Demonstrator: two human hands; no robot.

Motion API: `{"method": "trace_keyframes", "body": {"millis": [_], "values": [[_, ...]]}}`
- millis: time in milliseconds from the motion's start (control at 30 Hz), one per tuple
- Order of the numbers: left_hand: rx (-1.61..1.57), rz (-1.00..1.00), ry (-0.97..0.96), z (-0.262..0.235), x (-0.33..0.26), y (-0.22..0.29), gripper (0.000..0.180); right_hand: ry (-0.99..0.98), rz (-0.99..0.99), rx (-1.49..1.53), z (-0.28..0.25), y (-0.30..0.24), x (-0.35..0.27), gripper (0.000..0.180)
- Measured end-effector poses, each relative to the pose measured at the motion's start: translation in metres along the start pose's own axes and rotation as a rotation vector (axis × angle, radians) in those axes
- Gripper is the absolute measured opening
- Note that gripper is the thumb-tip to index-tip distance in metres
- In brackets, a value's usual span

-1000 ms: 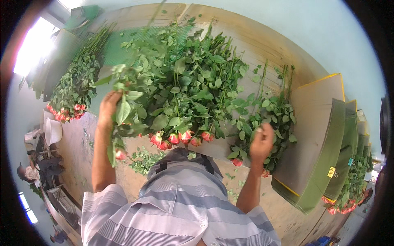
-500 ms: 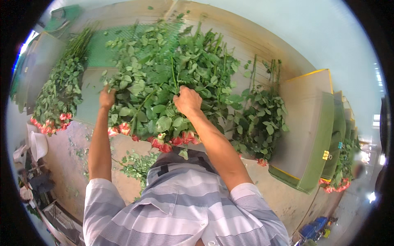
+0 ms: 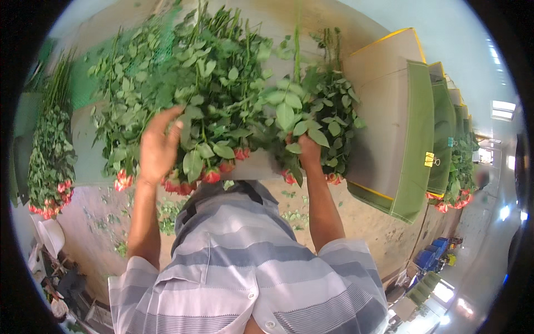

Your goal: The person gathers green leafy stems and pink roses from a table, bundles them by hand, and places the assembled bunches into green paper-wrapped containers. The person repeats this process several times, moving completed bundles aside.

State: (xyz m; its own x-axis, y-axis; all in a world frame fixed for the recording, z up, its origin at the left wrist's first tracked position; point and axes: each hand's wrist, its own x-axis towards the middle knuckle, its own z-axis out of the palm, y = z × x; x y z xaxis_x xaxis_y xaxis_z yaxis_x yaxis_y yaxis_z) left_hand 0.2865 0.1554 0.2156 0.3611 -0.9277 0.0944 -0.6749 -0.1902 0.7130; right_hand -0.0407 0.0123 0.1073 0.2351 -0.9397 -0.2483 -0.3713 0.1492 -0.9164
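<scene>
My right hand (image 3: 310, 152) is closed around a rose (image 3: 285, 111) just below its leaves, over a smaller bunch of roses (image 3: 340, 106) at the right of the table. The held stem points away from me and its red bloom hangs at the near edge. My left hand (image 3: 157, 149), slightly blurred, has its fingers apart at the near side of a big pile of leafy roses (image 3: 217, 78). Red blooms (image 3: 211, 175) from that pile lie along the table's near edge. Leaves partly cover the right fingers.
Another rose bunch (image 3: 51, 150) lies at the far left. Green netting (image 3: 89, 75) covers part of the table. On the right stand green-edged panels (image 3: 420, 139) with clips (image 3: 429, 160). Fallen leaves litter the floor (image 3: 119, 222), and a white basin (image 3: 51, 236) stands lower left.
My right hand has moved right from the big pile to the smaller bunch, carrying a rose. The left hand has come over the pile's near side. The whole view has shifted.
</scene>
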Motion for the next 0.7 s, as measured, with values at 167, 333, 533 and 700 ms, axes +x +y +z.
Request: {"method": "trace_keyframes", "body": {"millis": [167, 333, 533, 700], "values": [[-0.315, -0.035, -0.174, 0.073, -0.001, 0.037, 0.027, -0.126, -0.289, -1.341, 0.012, 0.093, 0.037, 0.018], [-0.399, -0.147, -0.279, 0.102, -0.006, 0.06, 0.028, 0.093, 0.011, -0.533, 0.014, 0.066, 0.035, 0.025], [-0.386, -0.194, -0.391, 0.132, -0.005, 0.055, 0.03, 0.187, -0.191, -0.602, 0.015, 0.059, 0.026, 0.02], [-0.426, -0.239, -0.495, 0.166, -0.015, 0.06, 0.031, 0.034, -0.341, -0.818, 0.014, 0.061, 0.026, 0.019]]}}
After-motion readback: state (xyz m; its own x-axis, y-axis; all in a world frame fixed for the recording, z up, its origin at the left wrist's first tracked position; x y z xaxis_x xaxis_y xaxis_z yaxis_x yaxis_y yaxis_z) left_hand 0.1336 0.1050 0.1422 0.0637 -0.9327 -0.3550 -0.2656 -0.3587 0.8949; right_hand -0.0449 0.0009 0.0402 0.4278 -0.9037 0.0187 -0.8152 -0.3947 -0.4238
